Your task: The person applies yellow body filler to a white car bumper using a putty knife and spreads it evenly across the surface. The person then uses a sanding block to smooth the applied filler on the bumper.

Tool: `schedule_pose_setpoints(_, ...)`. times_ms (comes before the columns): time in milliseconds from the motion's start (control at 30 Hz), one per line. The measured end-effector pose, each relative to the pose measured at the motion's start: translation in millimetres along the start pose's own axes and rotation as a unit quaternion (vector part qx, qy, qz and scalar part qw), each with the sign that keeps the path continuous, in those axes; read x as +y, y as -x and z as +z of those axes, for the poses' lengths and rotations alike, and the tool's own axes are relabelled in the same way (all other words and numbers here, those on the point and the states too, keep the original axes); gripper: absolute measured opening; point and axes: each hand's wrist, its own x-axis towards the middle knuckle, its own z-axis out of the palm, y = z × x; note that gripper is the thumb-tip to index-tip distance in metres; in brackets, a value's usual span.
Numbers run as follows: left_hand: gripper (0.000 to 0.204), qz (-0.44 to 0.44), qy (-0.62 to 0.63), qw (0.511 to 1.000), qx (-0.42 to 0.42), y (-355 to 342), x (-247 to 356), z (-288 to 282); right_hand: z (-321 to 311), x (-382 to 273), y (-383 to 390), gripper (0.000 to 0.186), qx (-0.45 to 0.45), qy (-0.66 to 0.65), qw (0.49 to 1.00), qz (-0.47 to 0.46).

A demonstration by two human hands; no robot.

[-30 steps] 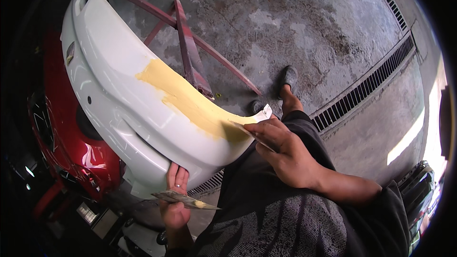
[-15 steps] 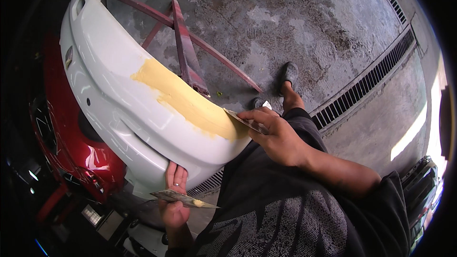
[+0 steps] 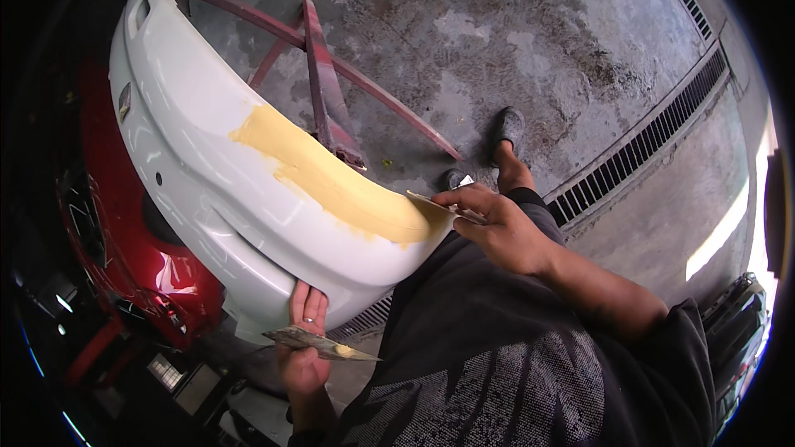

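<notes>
A white car bumper [image 3: 190, 99] stretches from upper left to lower middle, with a long band of yellow filler [image 3: 323, 182] along its upper edge. My right hand [image 3: 505, 232] grips a thin flat spreader [image 3: 426, 203], whose edge is on the filler at the band's right end. My left hand [image 3: 306, 348] holds a stained flat plate [image 3: 290, 339] with a dab of yellow filler on it; its fingers rest against the bumper's lower edge, one wearing a ring.
A red metal stand [image 3: 319, 83] is behind the bumper. A red car body part [image 3: 141, 265] lies at left. The stained concrete floor [image 3: 580, 74] has a long drain grate [image 3: 638, 141] at right. My feet [image 3: 509, 128] stand beyond the bumper's right end.
Over the last second my right hand with the spreader has moved upward, shifting left and then back slightly right along the filler. My left hand has stayed in place.
</notes>
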Motion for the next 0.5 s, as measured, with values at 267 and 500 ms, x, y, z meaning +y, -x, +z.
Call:
schedule_pose_setpoints(267, 0.12, -0.005, -0.011, 1.0, -0.01, -3.9, -0.2, 2.7, 20.6, 1.1, 19.2, 0.047, 0.018, 0.027, 0.997, -0.064)
schedule_pose_setpoints(500, 0.118, -0.011, -0.013, 1.0, -0.007, -0.2, 1.4, 1.9, 0.2, 0.0, 23.3, 0.047, 0.032, -0.043, 0.996, -0.07)
